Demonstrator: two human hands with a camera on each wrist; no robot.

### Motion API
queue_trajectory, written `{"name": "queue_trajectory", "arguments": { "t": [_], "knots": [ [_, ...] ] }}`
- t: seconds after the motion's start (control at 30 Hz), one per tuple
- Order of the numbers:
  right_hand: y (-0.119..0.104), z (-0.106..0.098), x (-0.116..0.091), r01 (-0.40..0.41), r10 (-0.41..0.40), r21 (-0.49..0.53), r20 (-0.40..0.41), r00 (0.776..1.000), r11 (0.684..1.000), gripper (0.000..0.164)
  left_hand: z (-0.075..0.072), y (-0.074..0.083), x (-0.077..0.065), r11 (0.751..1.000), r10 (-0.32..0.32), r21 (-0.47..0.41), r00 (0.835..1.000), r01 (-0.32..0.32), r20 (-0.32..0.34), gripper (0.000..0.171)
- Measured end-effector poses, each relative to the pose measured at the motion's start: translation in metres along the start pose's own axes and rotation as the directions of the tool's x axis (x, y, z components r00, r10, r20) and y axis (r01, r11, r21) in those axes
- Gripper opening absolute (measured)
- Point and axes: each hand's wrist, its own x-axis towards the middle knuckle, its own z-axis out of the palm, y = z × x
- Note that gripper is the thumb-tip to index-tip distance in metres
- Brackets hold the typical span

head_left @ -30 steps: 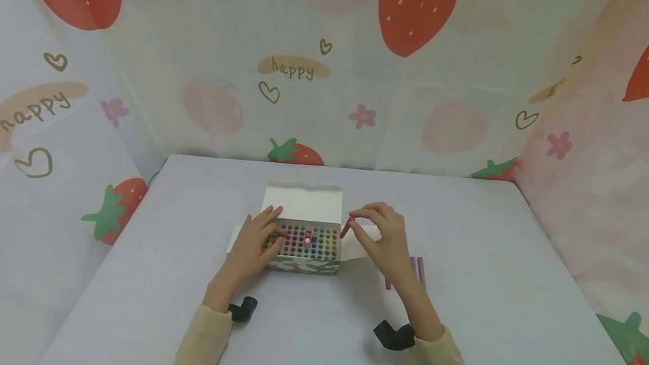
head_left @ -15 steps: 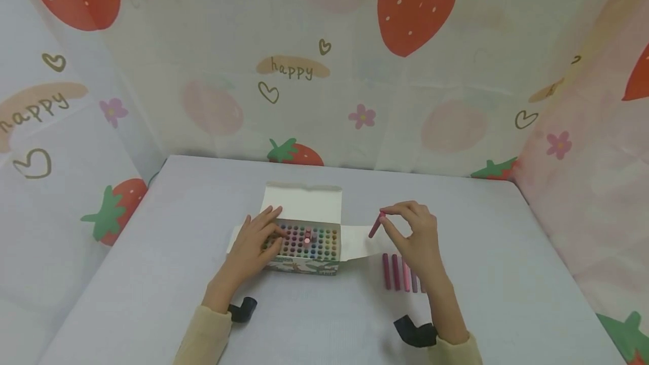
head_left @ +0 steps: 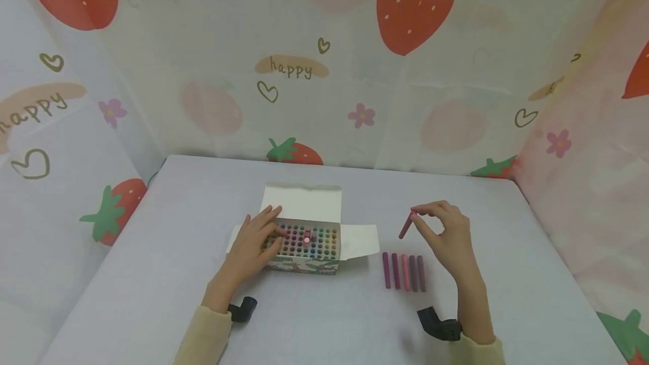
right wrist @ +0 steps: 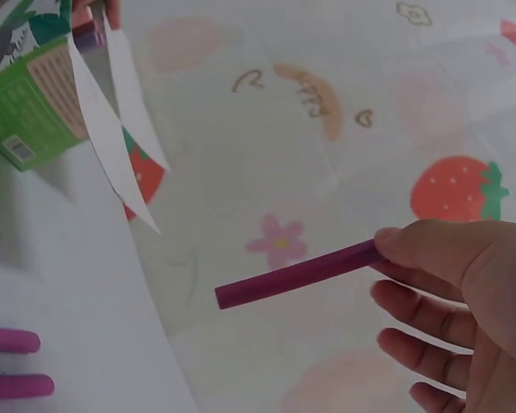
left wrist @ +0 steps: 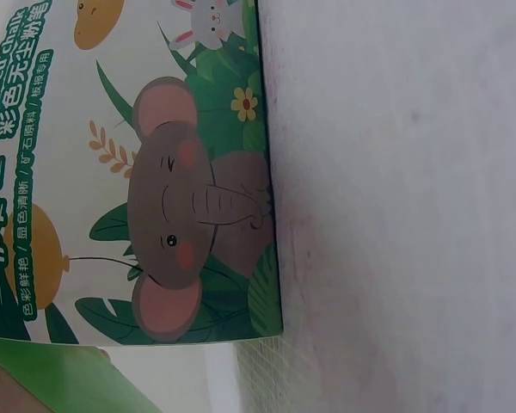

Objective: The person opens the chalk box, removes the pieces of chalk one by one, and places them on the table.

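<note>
A box of colored chalk (head_left: 304,266) sits with its lid raised, many chalk tips showing in its holder. The left hand (head_left: 253,241) rests over the box's left part, fingers spread; some fingertips lie by the lid and others by the chalk. An elephant print (left wrist: 181,215) covers the box's front in the left wrist view. Between thumb and fingertips, the right hand (head_left: 448,235) pinches one magenta chalk stick (right wrist: 297,275) by its end, tilted and above the table. Left of that hand and nearer the person lies a row of several pink and purple chalk sticks (head_left: 405,273).
The raised lid (head_left: 303,201) stands behind the box. A white side flap (head_left: 359,241) sticks out to the right. White cloth covers the table (head_left: 304,320). Strawberry-printed curtains (head_left: 304,111) enclose the back and sides. A pinkish-white chalk stick (head_left: 306,239) protrudes above the others in the box.
The right hand has moved right, away from beside the box, carrying the magenta chalk stick past the row, which now shows whole. The left hand stays in place.
</note>
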Motion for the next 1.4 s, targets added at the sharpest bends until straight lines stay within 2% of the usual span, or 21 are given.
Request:
{"name": "queue_trajectory", "arguments": {
  "t": [0.33, 0.7, 0.8, 0.9, 1.07, 1.17, 1.27, 1.4],
  "knots": [
    [0.016, -0.018, -0.007, -0.087, 0.095, -0.071, 0.117, 0.989, 0.994, 0.013, 0.001, -0.001, 0.001, 1.0, -0.002, -0.013, 1.0, 0.002, 0.005, 0.007],
    [0.036, -0.024, -0.015, -0.134, 0.185, -0.208, 0.253, 0.949, 0.969, 0.013, 0.0, 0.0, 0.001, 1.0, -0.004, -0.009, 1.0, 0.004, 0.006, 0.008],
    [0.042, -0.027, -0.017, -0.166, 0.236, -0.241, 0.302, 0.924, 0.956, 0.014, 0.0, -0.001, 0.0, 1.0, -0.002, -0.009, 1.0, 0.002, 0.004, 0.008],
    [0.048, -0.03, -0.02, -0.188, 0.28, -0.266, 0.367, 0.887, 0.945, 0.013, 0.0, 0.0, 0.0, 1.0, 0.0, -0.01, 1.0, 0.0, 0.003, 0.008],
    [0.051, -0.029, -0.023, -0.205, 0.34, -0.311, 0.485, 0.805, 0.928, 0.013, -0.001, 0.001, 0.0, 1.0, -0.002, -0.017, 1.0, 0.002, 0.003, 0.009],
    [0.051, -0.025, -0.024, -0.21, 0.374, -0.345, 0.53, 0.761, 0.915, 0.013, -0.001, 0.001, -0.001, 1.0, -0.006, -0.02, 1.0, 0.006, 0.005, 0.009],
    [0.053, -0.021, -0.024, -0.224, 0.4, -0.361, 0.551, 0.732, 0.905, 0.014, -0.001, 0.001, -0.001, 1.0, -0.006, -0.016, 1.0, 0.006, 0.007, 0.009],
    [0.057, -0.017, -0.027, -0.249, 0.426, -0.367, 0.556, 0.714, 0.896, 0.017, -0.001, 0.0, -0.001, 1.0, -0.004, -0.012, 1.0, 0.004, 0.005, 0.009]
  ]
}}
